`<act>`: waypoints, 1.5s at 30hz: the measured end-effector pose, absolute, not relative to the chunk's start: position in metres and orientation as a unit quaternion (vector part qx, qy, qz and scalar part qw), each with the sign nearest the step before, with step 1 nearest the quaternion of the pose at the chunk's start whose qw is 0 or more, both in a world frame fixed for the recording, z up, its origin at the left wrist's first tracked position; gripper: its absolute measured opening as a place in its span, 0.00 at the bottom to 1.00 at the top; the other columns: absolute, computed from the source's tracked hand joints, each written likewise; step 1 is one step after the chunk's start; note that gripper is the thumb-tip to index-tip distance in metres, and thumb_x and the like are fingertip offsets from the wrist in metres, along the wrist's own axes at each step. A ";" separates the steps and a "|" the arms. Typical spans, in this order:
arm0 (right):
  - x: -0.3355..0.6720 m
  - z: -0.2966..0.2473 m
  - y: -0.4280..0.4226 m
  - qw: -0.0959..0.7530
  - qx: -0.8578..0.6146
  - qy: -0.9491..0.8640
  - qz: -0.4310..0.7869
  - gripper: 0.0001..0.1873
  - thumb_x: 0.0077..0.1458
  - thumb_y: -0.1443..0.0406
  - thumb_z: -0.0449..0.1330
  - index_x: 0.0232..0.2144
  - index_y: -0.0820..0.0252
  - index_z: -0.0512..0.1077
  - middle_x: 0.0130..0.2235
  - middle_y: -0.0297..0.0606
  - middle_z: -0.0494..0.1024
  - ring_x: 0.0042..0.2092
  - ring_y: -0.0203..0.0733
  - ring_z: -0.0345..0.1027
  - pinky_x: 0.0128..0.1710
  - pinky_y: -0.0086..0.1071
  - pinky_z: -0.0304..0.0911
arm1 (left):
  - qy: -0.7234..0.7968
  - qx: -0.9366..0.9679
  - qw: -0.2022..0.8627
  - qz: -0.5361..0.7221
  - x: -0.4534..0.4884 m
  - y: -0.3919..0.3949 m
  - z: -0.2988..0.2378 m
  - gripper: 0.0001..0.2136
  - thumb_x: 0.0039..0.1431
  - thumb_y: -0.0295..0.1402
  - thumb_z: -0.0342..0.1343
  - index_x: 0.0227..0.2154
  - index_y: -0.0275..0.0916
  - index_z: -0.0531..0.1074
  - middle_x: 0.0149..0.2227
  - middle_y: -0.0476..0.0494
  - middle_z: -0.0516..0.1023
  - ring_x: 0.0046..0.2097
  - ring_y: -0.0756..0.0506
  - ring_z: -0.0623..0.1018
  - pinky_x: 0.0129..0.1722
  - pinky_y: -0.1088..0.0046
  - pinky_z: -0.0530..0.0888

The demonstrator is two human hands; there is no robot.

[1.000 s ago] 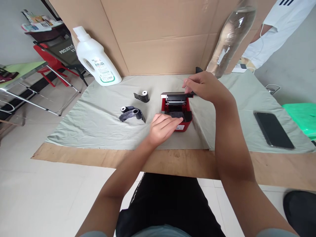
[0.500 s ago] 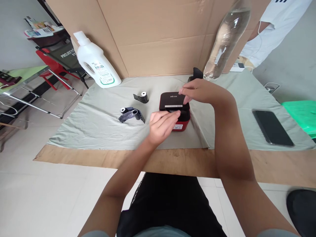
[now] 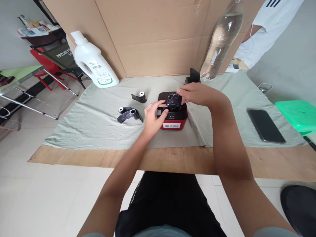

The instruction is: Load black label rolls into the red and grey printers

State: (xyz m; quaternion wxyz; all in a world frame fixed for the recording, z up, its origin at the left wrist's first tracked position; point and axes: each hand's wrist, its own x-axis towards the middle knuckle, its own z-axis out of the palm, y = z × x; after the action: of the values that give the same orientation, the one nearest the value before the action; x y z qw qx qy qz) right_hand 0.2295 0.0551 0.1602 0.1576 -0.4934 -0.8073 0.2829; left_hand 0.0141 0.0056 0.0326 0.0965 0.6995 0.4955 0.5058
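Note:
A small red and black label printer (image 3: 174,126) stands on the cloth, its button panel facing me. My left hand (image 3: 153,116) is at its left side, the thumb on the front panel and the fingers reaching over the top, gripping that side. Between the fingertips of my right hand (image 3: 191,93) is a dark ink ribbon (image 3: 174,100) with pale streaks, held over the printer's top. Part of the printer's upper side is hidden by the ribbon and my hands. To the left lie a small ribbon roll (image 3: 142,97) and a streaked, partly unwound ribbon (image 3: 129,114).
A white detergent bottle (image 3: 95,62) and a clear water bottle (image 3: 221,46) stand before the cardboard (image 3: 158,26). Behind my right hand is a black item (image 3: 193,76). A phone (image 3: 266,125) lies right, near a green stool (image 3: 296,115). Another person's white sleeve (image 3: 274,19) shows behind.
The streaked ribbon now shows in my right hand over the printer. My left hand has shifted left, spreading its thumb and fingers and uncovering the front panel.

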 end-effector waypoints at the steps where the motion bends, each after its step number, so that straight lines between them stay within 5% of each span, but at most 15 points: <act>1: 0.229 0.160 0.055 0.158 -0.493 -0.807 0.286 0.23 0.69 0.49 0.54 0.27 0.53 0.75 0.35 0.41 0.83 0.45 0.52 0.78 0.50 0.45 0.68 | 0.495 0.700 0.107 0.503 0.016 0.009 0.034 0.11 0.67 0.39 0.61 0.50 0.46 0.79 0.46 0.45 0.85 0.54 0.38 0.79 0.60 0.53 0.71; 6: 0.232 0.160 0.056 0.188 -0.508 -0.782 0.308 0.22 0.68 0.46 0.55 0.32 0.53 0.77 0.37 0.41 0.85 0.44 0.52 0.80 0.47 0.43 0.69 | 0.481 0.698 0.123 0.516 0.019 0.018 0.033 0.05 0.64 0.36 0.65 0.32 0.45 0.80 0.45 0.45 0.83 0.53 0.39 0.78 0.60 0.53 0.71; 15: 0.234 0.164 0.054 0.194 -0.516 -0.773 0.315 0.25 0.69 0.44 0.54 0.36 0.55 0.78 0.41 0.42 0.86 0.46 0.51 0.81 0.50 0.41 0.68 | 0.456 0.681 0.157 0.551 0.016 0.010 0.032 0.08 0.68 0.37 0.59 0.33 0.42 0.76 0.49 0.43 0.81 0.54 0.42 0.79 0.58 0.61 0.76; 25: 0.236 0.168 0.051 0.181 -0.517 -0.787 0.283 0.25 0.70 0.45 0.53 0.33 0.54 0.77 0.46 0.38 0.85 0.51 0.50 0.76 0.52 0.40 0.64 | 0.466 0.679 0.138 0.551 0.015 0.011 0.029 0.07 0.69 0.37 0.59 0.35 0.43 0.76 0.57 0.41 0.79 0.62 0.39 0.77 0.65 0.54 0.73; 34: 0.240 0.168 0.051 0.192 -0.518 -0.787 0.274 0.27 0.70 0.44 0.52 0.32 0.54 0.76 0.44 0.41 0.86 0.51 0.53 0.75 0.52 0.42 0.65 | 0.469 0.688 0.106 0.543 0.010 0.008 0.031 0.10 0.71 0.40 0.57 0.49 0.46 0.78 0.60 0.41 0.77 0.64 0.40 0.75 0.67 0.53 0.71; 45: 0.238 0.169 0.051 0.172 -0.520 -0.793 0.266 0.26 0.72 0.47 0.49 0.32 0.55 0.76 0.45 0.39 0.86 0.49 0.50 0.76 0.50 0.40 0.64 | 0.472 0.711 0.084 0.515 0.010 0.008 0.026 0.04 0.66 0.33 0.59 0.36 0.43 0.79 0.62 0.41 0.74 0.67 0.38 0.72 0.68 0.50 0.69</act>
State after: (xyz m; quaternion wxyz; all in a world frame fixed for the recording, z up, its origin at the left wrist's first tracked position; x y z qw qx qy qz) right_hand 0.2380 0.0506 0.1693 0.1722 -0.5201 -0.7932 0.2661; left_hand 0.0104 0.0082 0.0259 0.0838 0.7109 0.4720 0.5147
